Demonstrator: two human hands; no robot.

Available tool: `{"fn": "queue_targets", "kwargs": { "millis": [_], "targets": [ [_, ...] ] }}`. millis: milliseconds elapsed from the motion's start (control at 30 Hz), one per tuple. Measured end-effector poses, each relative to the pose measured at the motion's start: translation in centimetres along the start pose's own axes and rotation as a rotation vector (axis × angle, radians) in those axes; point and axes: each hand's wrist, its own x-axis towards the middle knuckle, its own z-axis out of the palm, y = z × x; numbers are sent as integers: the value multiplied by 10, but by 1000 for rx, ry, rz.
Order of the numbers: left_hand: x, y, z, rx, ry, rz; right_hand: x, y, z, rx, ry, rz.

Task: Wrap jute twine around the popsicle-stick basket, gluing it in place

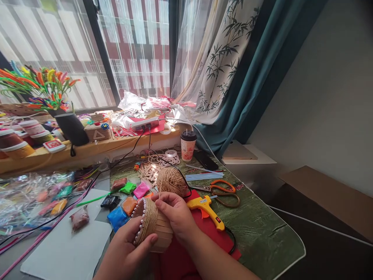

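Observation:
A small round container of light wooden slats point(162, 233) is tilted between my hands, its upper part wrapped in jute twine point(150, 216) and its rim edged with white pearl beads. My left hand point(126, 243) grips it from the left, thumb across the twine. At the twine's edge, my right hand point(176, 216) pinches the strand that runs up to the ball of twine point(171, 181) behind. To the right of my right hand lies a yellow hot glue gun point(205, 206) on red sheets point(204, 229).
Orange-handled scissors point(223, 190), translucent glue sticks point(204, 176), a lidded paper cup point(188, 146) and a black phone point(205, 160) lie to the right. Several coloured clay packets point(118, 218) and a white board point(70, 245) are left. A power strip point(145, 123) sits on the sill.

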Motion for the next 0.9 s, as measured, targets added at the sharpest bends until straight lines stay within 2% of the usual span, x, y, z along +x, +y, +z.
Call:
{"fn": "queue_targets", "kwargs": {
  "millis": [167,400,600,900],
  "targets": [
    [1,2,-3,30,-39,45,-1,1,1,20,59,25],
    [2,0,-4,42,-67,53,0,1,0,5,66,1],
    [-4,-6,-5,30,-4,57,0,5,-1,6,66,-1],
    [4,-1,-4,-38,-144,1,0,7,-2,15,98,5]
  ]
}}
